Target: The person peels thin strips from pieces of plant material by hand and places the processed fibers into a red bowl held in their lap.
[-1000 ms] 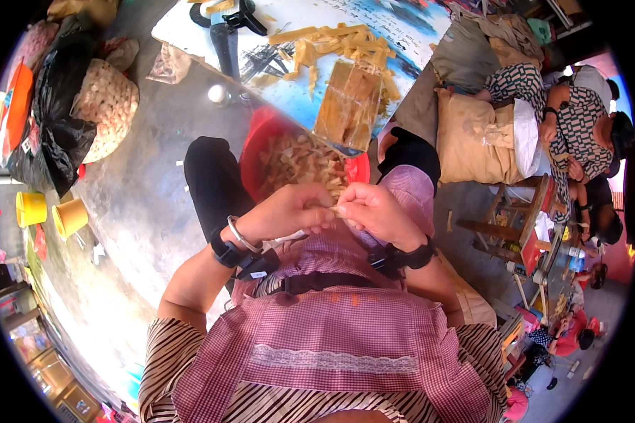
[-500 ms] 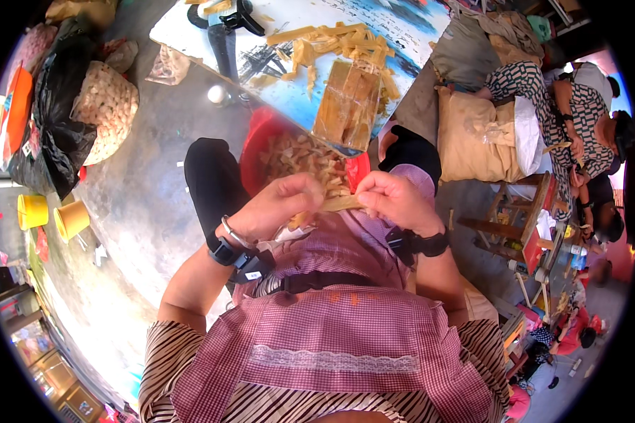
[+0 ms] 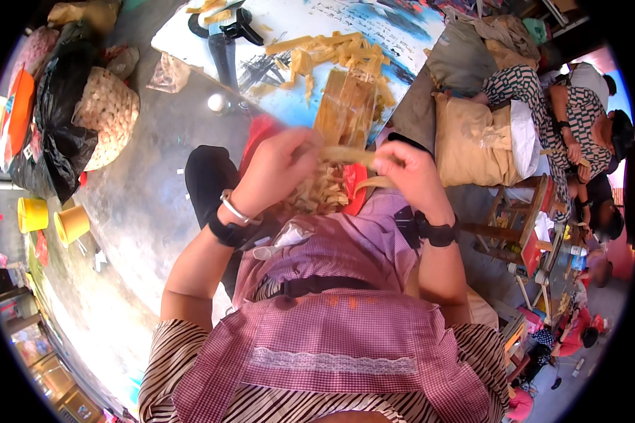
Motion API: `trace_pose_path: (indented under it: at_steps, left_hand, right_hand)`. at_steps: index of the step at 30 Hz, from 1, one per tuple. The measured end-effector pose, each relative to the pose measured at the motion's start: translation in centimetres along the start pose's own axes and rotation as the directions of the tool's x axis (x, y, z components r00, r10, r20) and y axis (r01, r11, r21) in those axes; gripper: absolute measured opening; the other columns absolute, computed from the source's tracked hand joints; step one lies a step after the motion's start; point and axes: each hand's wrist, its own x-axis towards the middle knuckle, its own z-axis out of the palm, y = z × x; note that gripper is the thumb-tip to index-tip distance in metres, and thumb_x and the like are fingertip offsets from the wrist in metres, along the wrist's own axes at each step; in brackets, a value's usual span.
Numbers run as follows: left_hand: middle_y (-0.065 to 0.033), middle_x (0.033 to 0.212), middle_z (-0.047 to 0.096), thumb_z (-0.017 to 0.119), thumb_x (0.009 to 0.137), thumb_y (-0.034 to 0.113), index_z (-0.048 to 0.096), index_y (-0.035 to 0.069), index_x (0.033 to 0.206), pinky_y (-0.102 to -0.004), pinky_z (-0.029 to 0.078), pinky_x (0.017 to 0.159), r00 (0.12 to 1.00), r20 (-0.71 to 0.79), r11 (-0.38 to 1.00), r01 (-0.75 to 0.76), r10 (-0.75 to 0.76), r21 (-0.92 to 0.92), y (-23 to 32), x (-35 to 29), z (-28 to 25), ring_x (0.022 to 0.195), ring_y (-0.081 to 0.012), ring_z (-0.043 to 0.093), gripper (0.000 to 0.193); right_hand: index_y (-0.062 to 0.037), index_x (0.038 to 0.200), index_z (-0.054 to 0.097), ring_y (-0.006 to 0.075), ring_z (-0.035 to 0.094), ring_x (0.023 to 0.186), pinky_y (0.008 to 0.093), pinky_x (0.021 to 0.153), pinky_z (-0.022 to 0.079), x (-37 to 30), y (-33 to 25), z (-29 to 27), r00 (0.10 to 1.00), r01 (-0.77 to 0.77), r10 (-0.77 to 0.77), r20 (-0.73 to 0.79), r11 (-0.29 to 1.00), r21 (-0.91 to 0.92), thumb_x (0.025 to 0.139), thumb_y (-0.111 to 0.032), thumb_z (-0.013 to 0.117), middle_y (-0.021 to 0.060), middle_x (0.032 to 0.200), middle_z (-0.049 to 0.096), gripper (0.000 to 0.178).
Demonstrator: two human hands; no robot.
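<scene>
My left hand [image 3: 283, 163] and my right hand [image 3: 407, 170] are raised above my lap, fingers pinched, with a flat tan strip [image 3: 350, 155] stretched between them. Motion blurs the strip and my left fingers. The curved end of a tan strip [image 3: 372, 183] hangs below my right fingers; whether it is the same strip I cannot tell. Beneath my hands a red basin [image 3: 259, 130] holds many small folded tan pieces [image 3: 323, 190]. Just beyond, a brown block under clear wrap [image 3: 346, 106] lies on the table's near corner, beside a loose pile of tan strips [image 3: 331, 53].
A black clamp-like stand [image 3: 224, 56] is on the painted table [image 3: 289, 21]. To the right are a stuffed tan sack [image 3: 473, 137], a wooden stool [image 3: 518, 225] and other people. On the left are a black plastic bag [image 3: 56, 120], a sack of pale pieces [image 3: 107, 116] and yellow buckets [image 3: 72, 223].
Both hands have moved up and away from my lap, toward the table. My right hand has also shifted right, and more of the strip shows between my hands.
</scene>
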Motion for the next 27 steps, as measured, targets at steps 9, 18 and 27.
trace_pose_path:
  at_steps: [9,18,27]
  left_hand:
    - [-0.0133,0.077,0.064,0.058,0.084,0.012,0.06,0.002,0.095,-0.0321,0.049,0.064,0.985,-0.17,0.963,0.017,0.03,0.268,-1.1,5.0,1.6,0.068,-0.0262,0.063,0.015]
    - [-0.0123,0.08,0.062,0.058,0.079,0.003,0.06,0.002,0.094,-0.0339,0.049,0.068,0.995,-0.041,0.967,0.103,-0.096,0.233,-1.0,-0.6,-1.3,0.072,-0.0304,0.06,0.016]
    - [-0.0083,0.102,0.059,0.061,0.067,0.005,0.061,0.003,0.101,-0.0348,0.048,0.081,0.897,0.057,0.651,-0.36,0.438,0.668,0.1,-3.6,0.6,0.094,-0.0277,0.056,0.034]
  right_hand:
    - [0.0007,0.078,0.061,0.0061,0.046,0.053,0.0253,0.051,0.038,4.4,2.1,1.1,0.965,-0.106,0.13,-0.227,0.988,0.113,0.087,-0.02,0.06,-0.0001,0.057,0.053,0.023]
    - [-0.0021,0.09,0.063,0.0047,0.05,0.052,0.0217,0.048,0.04,-0.1,0.9,0.8,0.925,-0.252,0.307,-0.222,0.937,0.243,0.092,-0.022,0.055,0.0006,0.063,0.058,0.021]
    - [-0.0022,0.1,0.058,0.0051,0.056,0.063,0.0175,0.049,0.044,-2.4,-0.4,5.0,0.881,-0.298,0.06,0.47,0.841,0.451,0.093,-0.018,0.054,0.0022,0.081,0.061,0.018]
